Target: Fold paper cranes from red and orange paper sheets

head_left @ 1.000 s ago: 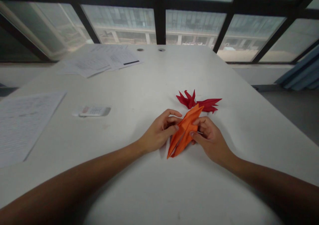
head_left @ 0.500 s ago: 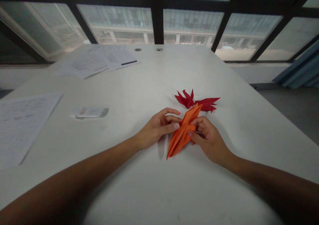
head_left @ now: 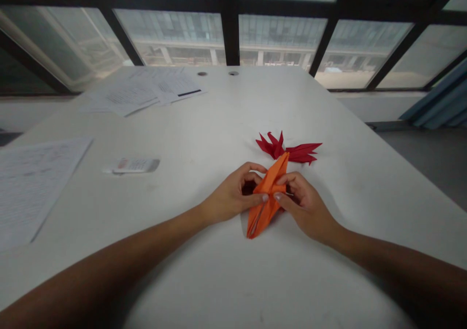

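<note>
Between my two hands is a piece of folded orange origami paper (head_left: 260, 218), long and pointed, held slanting above the white table. My left hand (head_left: 238, 193) grips its left side, the thumb lying on the front near the middle. On the other side my right hand (head_left: 304, 200) pinches the paper's middle, thumb and forefinger close to the left thumb. The fingers behind the paper are partly hidden. Just past the orange paper lies red folded origami (head_left: 301, 152) with several sharp points, its near part covered by the orange tip.
A small white tube or packet (head_left: 136, 165) with printing lies on the table (head_left: 204, 280) left of my hands. Printed sheets (head_left: 40, 188) rest at the left edge, and more papers (head_left: 134, 91) at the far left. Windows stand behind the table.
The orange paper has turned a little more upright and its folds have opened somewhat at the lower end. My left thumb has moved right and down, towards the right thumb.
</note>
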